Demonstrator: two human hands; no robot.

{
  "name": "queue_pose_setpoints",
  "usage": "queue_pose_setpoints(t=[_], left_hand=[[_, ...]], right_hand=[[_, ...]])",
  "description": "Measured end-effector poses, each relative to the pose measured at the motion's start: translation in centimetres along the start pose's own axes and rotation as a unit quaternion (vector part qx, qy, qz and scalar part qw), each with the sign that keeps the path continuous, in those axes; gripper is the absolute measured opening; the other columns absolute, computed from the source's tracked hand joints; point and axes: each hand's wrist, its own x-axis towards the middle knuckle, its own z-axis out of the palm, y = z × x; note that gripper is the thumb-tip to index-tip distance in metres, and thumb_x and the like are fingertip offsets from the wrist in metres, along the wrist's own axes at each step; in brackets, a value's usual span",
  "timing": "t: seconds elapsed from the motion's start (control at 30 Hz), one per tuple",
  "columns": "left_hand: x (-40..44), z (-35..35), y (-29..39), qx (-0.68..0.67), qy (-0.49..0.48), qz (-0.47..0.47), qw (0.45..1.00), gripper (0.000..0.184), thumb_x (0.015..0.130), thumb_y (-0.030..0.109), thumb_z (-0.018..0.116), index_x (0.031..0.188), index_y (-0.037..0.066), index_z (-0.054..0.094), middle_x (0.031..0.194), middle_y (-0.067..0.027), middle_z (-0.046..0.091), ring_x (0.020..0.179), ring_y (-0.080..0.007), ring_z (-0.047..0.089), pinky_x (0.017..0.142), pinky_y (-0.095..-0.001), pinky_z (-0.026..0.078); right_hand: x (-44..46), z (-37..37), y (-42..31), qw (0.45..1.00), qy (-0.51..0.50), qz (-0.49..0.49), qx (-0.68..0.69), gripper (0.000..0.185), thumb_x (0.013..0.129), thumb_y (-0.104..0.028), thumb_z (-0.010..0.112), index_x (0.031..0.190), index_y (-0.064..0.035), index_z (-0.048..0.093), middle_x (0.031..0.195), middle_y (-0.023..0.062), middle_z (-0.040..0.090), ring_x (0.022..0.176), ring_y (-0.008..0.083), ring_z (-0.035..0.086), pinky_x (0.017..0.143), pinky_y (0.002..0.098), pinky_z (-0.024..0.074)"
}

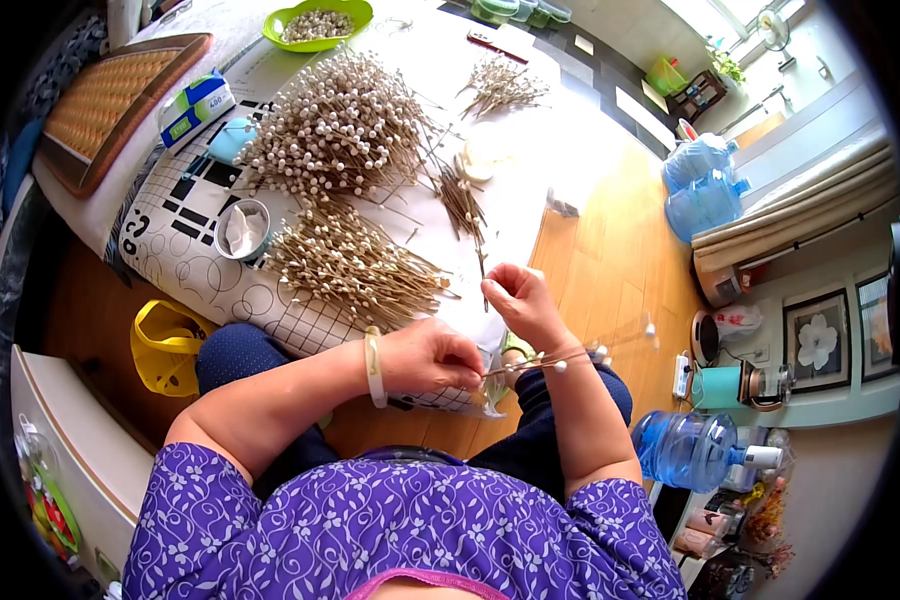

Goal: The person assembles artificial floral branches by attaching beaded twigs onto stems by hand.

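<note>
My left hand [432, 357], a pale bracelet on its wrist, is closed on thin stems with white berries [560, 363] that reach to the right past my right forearm. Between the thumb and fingers of my right hand [523, 302] is a slender brown twig [484, 288], held near the table's front right edge. Beyond my left hand lies a bundle of stems with small pale buds [355, 262]. Farther back rests a large heap of white-berried stems [335, 125]. Bare brown twigs [458, 203] lie just beyond my right hand.
On the patterned tablecloth [185, 265] stand a white tub [242, 230], a tissue packet [196, 110] and a green bowl [316, 24] of berries. A smaller bunch [503, 85] lies at the back. A yellow bag [167, 347] is at left, a water bottle [688, 452] at right.
</note>
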Motion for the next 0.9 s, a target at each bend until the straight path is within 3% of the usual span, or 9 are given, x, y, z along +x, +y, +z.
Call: queue_pose_setpoints(t=[0.07, 0.17, 0.23, 0.3, 0.37, 0.43, 0.57, 0.77, 0.9], left_hand=[[-0.1, -0.9, 0.2, 0.091, 0.055, 0.053, 0.993, 0.005, 0.076, 0.002, 0.062, 0.080, 0.001, 0.061, 0.074, -0.0067, 0.061, 0.070, -0.0136, 0.059, 0.063, -0.0256, 0.047], [-0.1, -2.2, 0.9, 0.085, 0.134, 0.058, 0.986, 0.006, 0.075, 0.000, 0.062, 0.081, -0.001, 0.061, 0.082, -0.0079, 0.059, 0.076, -0.0135, 0.058, 0.066, -0.0248, 0.048], [0.1, -2.5, 0.5, -0.032, 0.186, 0.065, 0.980, 0.005, 0.077, -0.001, 0.061, 0.082, -0.002, 0.061, 0.090, -0.0102, 0.059, 0.082, -0.0124, 0.057, 0.073, -0.0237, 0.049], [0.4, -2.5, 0.5, -0.009, 0.208, 0.112, 0.972, 0.006, 0.076, -0.002, 0.061, 0.082, -0.003, 0.061, 0.092, -0.0111, 0.060, 0.081, -0.0125, 0.058, 0.072, -0.0239, 0.050], [0.3, -2.8, 0.8, 0.009, 0.188, 0.122, 0.974, 0.007, 0.075, -0.003, 0.062, 0.081, -0.005, 0.061, 0.091, -0.0111, 0.062, 0.080, -0.0123, 0.059, 0.073, -0.0243, 0.050], [0.2, -2.6, 1.0, 0.016, 0.207, 0.135, 0.969, 0.007, 0.074, -0.003, 0.063, 0.080, -0.004, 0.061, 0.086, -0.0100, 0.062, 0.076, -0.0123, 0.059, 0.070, -0.0240, 0.050], [-0.2, -2.8, 1.2, -0.043, 0.239, 0.156, 0.957, 0.008, 0.073, -0.002, 0.065, 0.081, -0.003, 0.062, 0.082, -0.0092, 0.062, 0.073, -0.0124, 0.059, 0.065, -0.0227, 0.048], [-0.7, -3.4, 2.0, 0.000, 0.293, 0.146, 0.945, 0.010, 0.073, 0.000, 0.066, 0.081, -0.003, 0.062, 0.082, -0.0092, 0.062, 0.071, -0.0115, 0.059, 0.063, -0.0223, 0.048], [-1.0, -3.7, 3.3, 0.141, 0.307, 0.223, 0.915, 0.009, 0.069, 0.000, 0.067, 0.077, -0.001, 0.063, 0.074, -0.0100, 0.062, 0.067, -0.0159, 0.060, 0.061, -0.0246, 0.049]], right_hand=[[-0.4, -0.5, -0.8, 0.983, -0.051, 0.037, 0.170, 0.005, 0.083, -0.007, 0.055, 0.081, -0.0020, 0.056, 0.067, -0.0051, 0.052, 0.059, 0.0022, 0.045, 0.053, 0.0171, 0.0367], [-0.6, 0.2, -1.1, 0.967, -0.006, -0.042, 0.252, 0.004, 0.082, -0.007, 0.056, 0.082, -0.0029, 0.055, 0.070, -0.0034, 0.053, 0.063, 0.0028, 0.046, 0.057, 0.0168, 0.0371], [-0.6, 0.4, -1.3, 0.961, -0.019, -0.054, 0.270, 0.007, 0.080, -0.008, 0.059, 0.078, -0.0034, 0.053, 0.077, 0.0002, 0.050, 0.073, 0.0071, 0.047, 0.068, 0.0205, 0.0383], [-0.4, 1.4, -1.7, 0.944, -0.057, -0.143, 0.291, 0.008, 0.080, -0.008, 0.059, 0.077, -0.0041, 0.053, 0.083, 0.0019, 0.048, 0.079, 0.0104, 0.047, 0.072, 0.0229, 0.0384], [-0.4, 2.1, -2.0, 0.942, -0.073, -0.114, 0.308, 0.008, 0.080, -0.007, 0.058, 0.077, -0.0062, 0.051, 0.086, 0.0033, 0.047, 0.084, 0.0125, 0.046, 0.076, 0.0250, 0.0379], [-0.4, 2.6, -2.2, 0.909, -0.107, -0.100, 0.391, 0.007, 0.082, -0.003, 0.055, 0.088, -0.0025, 0.050, 0.087, 0.0022, 0.046, 0.074, 0.0083, 0.048, 0.063, 0.0199, 0.0420], [0.0, 3.1, -3.8, 0.920, -0.099, -0.105, 0.365, 0.006, 0.083, -0.003, 0.053, 0.087, -0.0030, 0.049, 0.084, 0.0015, 0.047, 0.071, 0.0074, 0.048, 0.058, 0.0188, 0.0428], [1.4, 3.9, -4.6, 0.939, -0.044, -0.151, 0.305, 0.003, 0.081, -0.001, 0.053, 0.082, -0.0025, 0.050, 0.083, 0.0014, 0.047, 0.074, 0.0079, 0.045, 0.068, 0.0205, 0.0386], [3.6, 2.6, -5.0, 0.888, -0.170, -0.143, 0.403, 0.016, 0.085, -0.016, 0.051, 0.083, -0.0010, 0.057, 0.085, 0.0090, 0.055, 0.076, 0.0147, 0.052, 0.066, 0.0257, 0.0418]])
